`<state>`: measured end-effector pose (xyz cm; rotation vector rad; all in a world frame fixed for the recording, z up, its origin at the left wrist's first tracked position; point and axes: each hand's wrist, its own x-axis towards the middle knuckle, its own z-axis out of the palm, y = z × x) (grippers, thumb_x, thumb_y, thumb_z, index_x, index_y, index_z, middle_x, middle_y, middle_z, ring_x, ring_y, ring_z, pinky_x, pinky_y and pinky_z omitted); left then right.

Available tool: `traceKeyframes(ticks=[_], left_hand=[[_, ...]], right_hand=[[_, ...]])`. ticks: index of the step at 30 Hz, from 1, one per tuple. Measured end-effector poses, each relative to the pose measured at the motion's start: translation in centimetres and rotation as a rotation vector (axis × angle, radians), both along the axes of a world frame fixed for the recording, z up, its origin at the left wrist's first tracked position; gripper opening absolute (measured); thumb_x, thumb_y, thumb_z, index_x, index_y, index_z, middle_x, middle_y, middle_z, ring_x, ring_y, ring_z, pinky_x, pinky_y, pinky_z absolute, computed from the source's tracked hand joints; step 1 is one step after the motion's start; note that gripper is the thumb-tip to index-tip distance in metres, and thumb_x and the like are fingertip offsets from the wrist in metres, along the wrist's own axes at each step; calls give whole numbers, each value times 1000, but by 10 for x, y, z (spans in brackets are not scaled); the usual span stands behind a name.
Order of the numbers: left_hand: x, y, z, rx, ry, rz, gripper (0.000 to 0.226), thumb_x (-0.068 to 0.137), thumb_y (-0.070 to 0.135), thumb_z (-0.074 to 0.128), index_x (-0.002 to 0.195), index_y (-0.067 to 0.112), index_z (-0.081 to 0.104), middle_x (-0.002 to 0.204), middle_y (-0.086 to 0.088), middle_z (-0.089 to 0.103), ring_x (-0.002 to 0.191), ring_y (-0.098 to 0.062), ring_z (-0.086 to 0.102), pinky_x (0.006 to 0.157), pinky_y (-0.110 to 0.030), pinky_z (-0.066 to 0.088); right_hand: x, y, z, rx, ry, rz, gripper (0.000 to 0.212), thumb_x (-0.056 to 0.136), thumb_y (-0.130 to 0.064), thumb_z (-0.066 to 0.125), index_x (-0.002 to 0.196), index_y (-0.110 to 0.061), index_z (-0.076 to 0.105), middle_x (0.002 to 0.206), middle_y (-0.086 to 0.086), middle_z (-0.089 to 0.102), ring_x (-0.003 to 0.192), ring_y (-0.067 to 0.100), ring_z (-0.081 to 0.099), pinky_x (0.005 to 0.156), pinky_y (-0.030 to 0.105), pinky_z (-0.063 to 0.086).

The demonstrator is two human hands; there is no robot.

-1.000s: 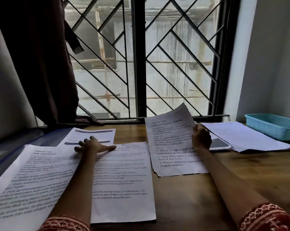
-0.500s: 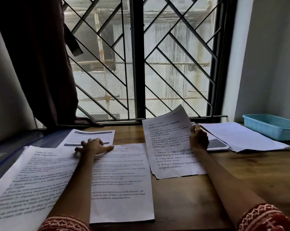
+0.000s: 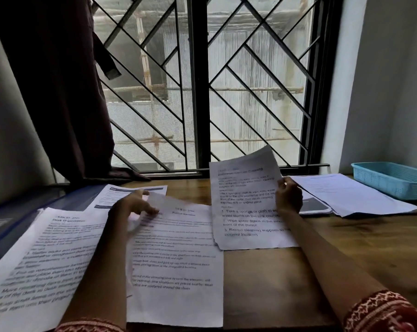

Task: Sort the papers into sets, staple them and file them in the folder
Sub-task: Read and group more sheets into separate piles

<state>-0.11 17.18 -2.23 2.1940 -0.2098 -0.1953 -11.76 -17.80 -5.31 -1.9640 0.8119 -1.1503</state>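
We're in the sorting step here, nothing stapled or filed yet as far as we can tell. Our right hand (image 3: 288, 196) grips the cleaning sheet (image 3: 248, 200) by its right edge, top lifted off the worktop (image 3: 274, 283), mid-way along toward the back. Our left hand (image 3: 134, 204) pinches the top-left corner of the middle sheet (image 3: 176, 259), peeling it up. Another page (image 3: 42, 259) lies at the left edge. Next we'd guess: match headings, then stack each set squarely.

Her right hand (image 3: 288, 196) holds a printed sheet (image 3: 248, 202) tilted up off the wooden table (image 3: 346, 238), while her left hand (image 3: 133, 204) lifts the middle sheet's (image 3: 176, 259) top corner.
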Motion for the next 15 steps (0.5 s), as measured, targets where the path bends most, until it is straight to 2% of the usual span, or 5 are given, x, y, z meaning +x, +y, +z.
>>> traceKeyframes(ticks=[2,4,9,15], left_hand=[[3,-3,4,-232,-1,-23,68,74,-5,72,134,4,42,122,-18,56,99,-25,54,81,-32,45],[11,-9,4,-446,-61,95,63,75,-4,72,131,1,45,121,-16,57,100,-25,56,82,-32,44],[8,-35,-5,-424,-274,428,57,74,8,74,125,4,50,126,-17,56,115,-29,54,93,-33,44],[0,-43,-15,-509,-307,569,44,82,7,66,123,2,52,125,-17,58,115,-30,54,89,-31,43]], right_hand=[[1,-2,4,72,-55,-28,23,97,-16,42,103,-7,62,107,24,63,102,40,57,79,39,44],[2,-3,8,133,-87,-37,23,96,-15,43,103,-7,63,108,24,63,103,40,57,80,39,44],[5,2,11,134,-112,-15,24,96,-16,44,104,-4,64,109,25,63,104,40,57,81,38,44],[6,-2,10,202,-162,-23,25,95,-15,44,105,-5,65,113,23,63,107,39,55,84,37,42]])
